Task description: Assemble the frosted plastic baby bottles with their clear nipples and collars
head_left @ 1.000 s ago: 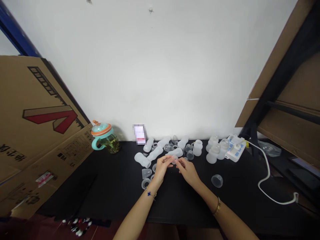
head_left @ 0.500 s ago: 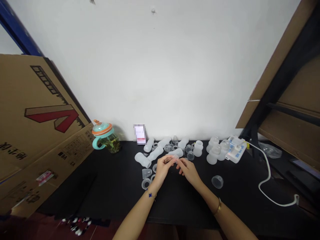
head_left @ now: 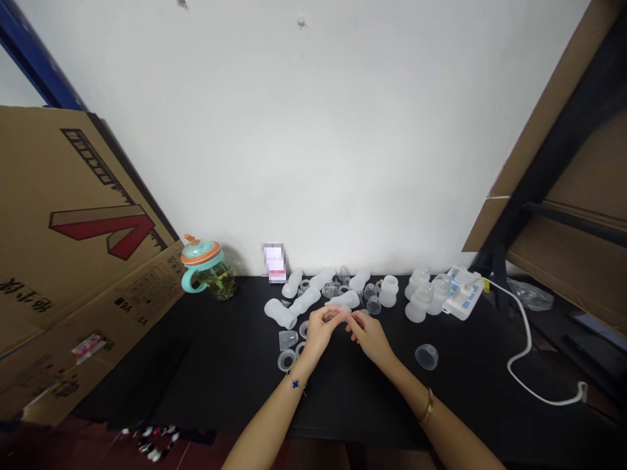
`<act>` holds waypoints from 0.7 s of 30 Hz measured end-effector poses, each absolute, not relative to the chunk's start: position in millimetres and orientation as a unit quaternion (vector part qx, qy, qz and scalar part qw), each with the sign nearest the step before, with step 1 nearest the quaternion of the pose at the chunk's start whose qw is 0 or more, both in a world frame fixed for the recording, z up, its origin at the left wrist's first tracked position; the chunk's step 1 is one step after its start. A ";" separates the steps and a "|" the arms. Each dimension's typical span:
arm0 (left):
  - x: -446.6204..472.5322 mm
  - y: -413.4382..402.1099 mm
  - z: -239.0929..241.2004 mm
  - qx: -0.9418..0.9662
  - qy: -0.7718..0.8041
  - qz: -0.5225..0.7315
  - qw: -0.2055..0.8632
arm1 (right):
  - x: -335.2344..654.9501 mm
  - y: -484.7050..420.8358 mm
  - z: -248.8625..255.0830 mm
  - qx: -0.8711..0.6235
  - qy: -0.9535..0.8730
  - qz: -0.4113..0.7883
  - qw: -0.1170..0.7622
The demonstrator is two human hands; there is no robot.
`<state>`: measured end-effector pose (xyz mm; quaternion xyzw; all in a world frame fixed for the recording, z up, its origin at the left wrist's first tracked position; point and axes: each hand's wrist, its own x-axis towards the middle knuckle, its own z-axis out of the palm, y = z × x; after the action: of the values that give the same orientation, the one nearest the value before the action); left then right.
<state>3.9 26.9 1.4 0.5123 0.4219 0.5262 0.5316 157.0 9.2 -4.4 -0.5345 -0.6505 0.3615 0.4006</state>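
Note:
My left hand (head_left: pixel 323 326) and my right hand (head_left: pixel 366 331) meet over the black table, fingertips pinched together on a small clear, soft-looking piece (head_left: pixel 345 312). Fingers cover most of it, so its kind does not show. Just beyond them lies a frosted baby bottle (head_left: pixel 349 299). Left of my left hand are a clear cap (head_left: pixel 288 339) and a translucent ring (head_left: pixel 286 360). A clear dome cap (head_left: pixel 426 356) rests on the right, apart from my right hand.
Several capped bottles (head_left: pixel 420 301) stand beside a white power strip (head_left: pixel 460 297) with a cable (head_left: pixel 524 333). An open bottle (head_left: pixel 388 291) is upright near the wall. A teal-lidded jug (head_left: pixel 208 271), a blurred phone (head_left: pixel 275 264) and a cardboard box (head_left: pixel 98 261) are leftward.
My fingers have shifted very slightly around the small clear piece. Everything else on the table stays where it was.

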 end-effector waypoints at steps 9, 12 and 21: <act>5.4 26.4 1.8 0.517 0.411 0.529 0.532 | 156.9 7.0 2.4 -0.549 -0.664 0.344 0.374; 5.6 27.3 0.9 0.515 0.411 0.528 0.536 | 156.5 7.3 2.0 -0.549 -0.667 0.337 0.374; 4.8 28.9 -1.4 0.519 0.413 0.530 0.529 | 156.9 8.8 -1.1 -0.548 -0.671 0.330 0.375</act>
<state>4.8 28.9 -1.4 0.5186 0.4132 0.5296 0.5290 156.9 8.8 -1.1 -0.5480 -0.6711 0.3302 0.3746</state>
